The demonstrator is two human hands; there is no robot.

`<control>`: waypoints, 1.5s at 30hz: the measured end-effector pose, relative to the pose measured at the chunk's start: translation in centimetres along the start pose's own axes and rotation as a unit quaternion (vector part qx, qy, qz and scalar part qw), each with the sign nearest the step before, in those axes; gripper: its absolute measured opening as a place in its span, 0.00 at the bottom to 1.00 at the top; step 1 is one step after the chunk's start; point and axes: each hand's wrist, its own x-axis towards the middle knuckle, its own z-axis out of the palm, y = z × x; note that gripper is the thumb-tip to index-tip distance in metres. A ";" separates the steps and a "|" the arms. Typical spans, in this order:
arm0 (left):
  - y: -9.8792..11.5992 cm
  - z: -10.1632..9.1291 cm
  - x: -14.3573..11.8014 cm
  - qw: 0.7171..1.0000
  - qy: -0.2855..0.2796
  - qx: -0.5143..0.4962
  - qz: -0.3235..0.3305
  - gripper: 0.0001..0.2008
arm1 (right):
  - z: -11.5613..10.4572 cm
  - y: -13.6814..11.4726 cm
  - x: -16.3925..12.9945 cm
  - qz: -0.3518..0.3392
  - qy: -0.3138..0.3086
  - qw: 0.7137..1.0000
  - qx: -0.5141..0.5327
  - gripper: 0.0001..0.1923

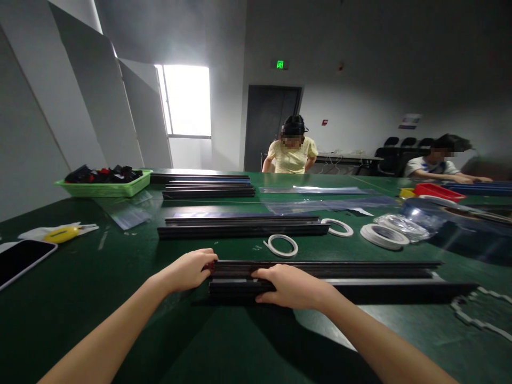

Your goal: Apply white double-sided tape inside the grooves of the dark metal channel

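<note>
A stack of long black bars [360,277] lies across the green table [80,298] right in front of me. My left hand [188,271] is curled around the left end of the stack, where a small red part shows at the fingertips. My right hand [290,286] lies palm down on the bars a little to the right, fingers gripping the near bar's top edge. A second bundle of black bars [244,226] lies further back, apart from both hands.
Rolls of white tape [282,245] [384,236] sit behind the near bars. A green basket [106,185] of dark parts stands far left, a phone [20,258] and yellow tool [62,233] at the left edge. Two other people work at the table's far side.
</note>
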 end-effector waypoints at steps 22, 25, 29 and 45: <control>-0.1 -0.8 0.4 0.992 0.010 0.117 0.034 0.08 | -0.1 -0.1 -0.1 0.007 -0.005 1.000 0.003 0.27; 0.2 -0.8 0.3 0.991 0.014 0.126 0.036 0.08 | -0.2 -0.2 -0.1 0.010 -0.008 1.000 0.011 0.27; 0.5 -0.9 0.3 0.989 0.019 0.139 0.041 0.09 | -0.2 -0.2 0.0 0.011 -0.006 1.000 0.009 0.27; 1.4 -1.5 -0.1 0.984 0.020 0.145 0.099 0.05 | -0.1 0.0 0.4 0.006 0.005 1.000 0.005 0.27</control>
